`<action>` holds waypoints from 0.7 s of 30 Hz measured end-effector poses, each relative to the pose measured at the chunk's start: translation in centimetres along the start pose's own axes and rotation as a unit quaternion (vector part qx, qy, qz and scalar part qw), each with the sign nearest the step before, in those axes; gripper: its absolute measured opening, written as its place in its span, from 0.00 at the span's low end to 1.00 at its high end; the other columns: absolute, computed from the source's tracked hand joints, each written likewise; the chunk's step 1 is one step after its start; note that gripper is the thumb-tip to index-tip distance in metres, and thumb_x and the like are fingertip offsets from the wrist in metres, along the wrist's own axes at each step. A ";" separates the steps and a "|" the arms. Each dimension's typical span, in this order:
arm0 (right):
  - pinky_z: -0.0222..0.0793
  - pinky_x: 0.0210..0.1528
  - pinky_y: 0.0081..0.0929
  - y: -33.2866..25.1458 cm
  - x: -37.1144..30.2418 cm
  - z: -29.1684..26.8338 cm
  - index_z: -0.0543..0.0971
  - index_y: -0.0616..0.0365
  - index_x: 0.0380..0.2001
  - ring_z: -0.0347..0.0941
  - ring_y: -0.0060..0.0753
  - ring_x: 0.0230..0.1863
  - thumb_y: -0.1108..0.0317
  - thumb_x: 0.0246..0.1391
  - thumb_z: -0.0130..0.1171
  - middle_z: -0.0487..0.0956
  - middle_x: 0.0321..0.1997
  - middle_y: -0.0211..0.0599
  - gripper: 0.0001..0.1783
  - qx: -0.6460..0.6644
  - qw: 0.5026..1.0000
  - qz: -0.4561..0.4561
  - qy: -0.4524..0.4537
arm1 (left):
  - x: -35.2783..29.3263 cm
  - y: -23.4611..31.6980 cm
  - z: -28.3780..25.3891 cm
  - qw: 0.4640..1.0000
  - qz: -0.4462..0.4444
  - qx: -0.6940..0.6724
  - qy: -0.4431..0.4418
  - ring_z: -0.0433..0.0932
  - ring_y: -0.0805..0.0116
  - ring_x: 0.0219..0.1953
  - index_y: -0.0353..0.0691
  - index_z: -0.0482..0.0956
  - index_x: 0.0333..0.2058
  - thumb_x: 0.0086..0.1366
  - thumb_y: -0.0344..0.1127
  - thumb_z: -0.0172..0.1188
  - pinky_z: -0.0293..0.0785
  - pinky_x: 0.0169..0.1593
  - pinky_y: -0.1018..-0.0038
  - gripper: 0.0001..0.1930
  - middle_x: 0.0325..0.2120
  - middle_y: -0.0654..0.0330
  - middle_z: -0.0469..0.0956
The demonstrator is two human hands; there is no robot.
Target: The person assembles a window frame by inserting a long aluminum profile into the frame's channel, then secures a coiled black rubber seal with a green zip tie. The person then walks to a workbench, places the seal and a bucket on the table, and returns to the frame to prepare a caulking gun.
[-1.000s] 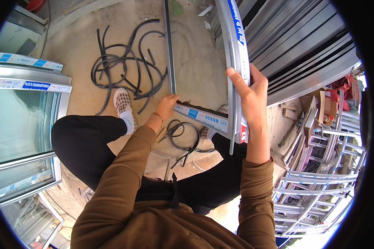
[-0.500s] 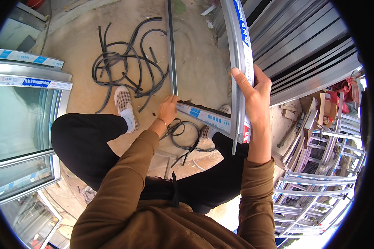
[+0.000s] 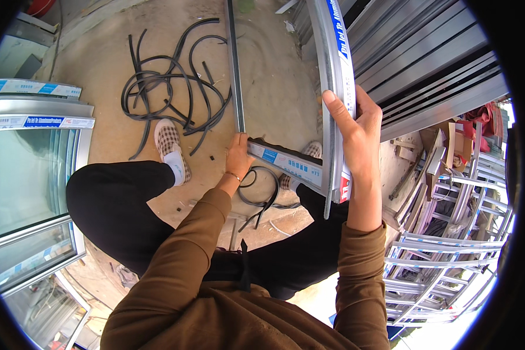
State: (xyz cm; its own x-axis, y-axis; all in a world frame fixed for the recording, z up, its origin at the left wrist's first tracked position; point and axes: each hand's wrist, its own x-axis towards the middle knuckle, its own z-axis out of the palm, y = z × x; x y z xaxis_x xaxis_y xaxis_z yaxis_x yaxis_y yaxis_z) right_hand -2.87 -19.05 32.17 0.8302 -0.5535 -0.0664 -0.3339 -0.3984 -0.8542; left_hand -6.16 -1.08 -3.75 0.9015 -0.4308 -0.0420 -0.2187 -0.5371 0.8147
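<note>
Outdoors, dusty concrete floor [image 3: 274, 87], stacked aluminium frames [image 3: 449, 245]

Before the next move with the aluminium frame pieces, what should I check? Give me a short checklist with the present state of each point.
1. Right hand grips the long upright profile: ok.
2. Left hand holds the short profile at its end: ok.
3. The two profiles meet at the corner: ok; joint fit: cannot tell.
4. Black rubber strips lie away from both checked shoes: not ok, one loop is by the feet.
5. Protective film on profiles intact: cannot tell.
</note>
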 end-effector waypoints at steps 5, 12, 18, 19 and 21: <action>0.60 0.30 0.25 -0.2 0.0 0.0 0.81 0.69 0.36 0.65 0.19 0.27 0.52 0.60 0.73 0.75 0.25 0.30 0.25 -0.005 1.000 0.004 -0.004 | -0.1 0.6 -0.3 1.000 -0.005 0.020 -0.003 0.77 0.40 0.53 0.38 0.73 0.52 0.52 0.27 0.72 0.77 0.54 0.54 0.27 0.50 0.50 0.76; 0.61 0.30 0.25 -0.1 -0.1 -0.2 0.81 0.69 0.35 0.65 0.19 0.27 0.53 0.60 0.73 0.75 0.24 0.30 0.24 -0.008 1.000 0.002 -0.008 | -0.5 1.9 -1.1 1.000 0.020 0.003 -0.010 0.75 0.40 0.53 0.37 0.72 0.48 0.52 0.26 0.72 0.76 0.55 0.54 0.25 0.49 0.48 0.75; 0.63 0.29 0.26 -0.4 0.0 0.1 0.82 0.70 0.36 0.68 0.20 0.25 0.53 0.59 0.73 0.77 0.23 0.33 0.25 0.004 1.000 -0.016 0.002 | 0.7 1.1 -1.4 0.999 0.013 -0.020 -0.030 0.74 0.42 0.53 0.37 0.69 0.51 0.52 0.28 0.74 0.75 0.56 0.56 0.29 0.48 0.47 0.73; 0.63 0.29 0.26 -0.4 0.0 0.0 0.82 0.70 0.36 0.68 0.21 0.25 0.53 0.59 0.73 0.77 0.23 0.34 0.25 0.003 1.000 -0.017 0.004 | 1.1 0.7 -1.3 0.999 0.007 -0.029 -0.039 0.75 0.42 0.53 0.37 0.68 0.51 0.52 0.29 0.75 0.76 0.56 0.56 0.30 0.48 0.47 0.73; 0.64 0.28 0.26 -0.1 0.0 -0.2 0.82 0.71 0.36 0.70 0.22 0.24 0.52 0.59 0.73 0.77 0.23 0.35 0.26 -0.011 1.000 -0.015 0.000 | 1.6 0.2 -1.2 0.998 0.000 -0.024 -0.062 0.75 0.44 0.53 0.38 0.67 0.53 0.53 0.33 0.77 0.75 0.56 0.56 0.33 0.48 0.48 0.73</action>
State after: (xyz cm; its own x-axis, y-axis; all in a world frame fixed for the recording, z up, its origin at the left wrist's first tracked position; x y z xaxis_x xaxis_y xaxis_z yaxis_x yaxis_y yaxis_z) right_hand -2.97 -19.18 32.38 0.8403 -0.5406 -0.0408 -0.3180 -0.4305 -0.8447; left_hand -4.33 -0.95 -2.96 0.8471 -0.5198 -0.1106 -0.1988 -0.5030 0.8411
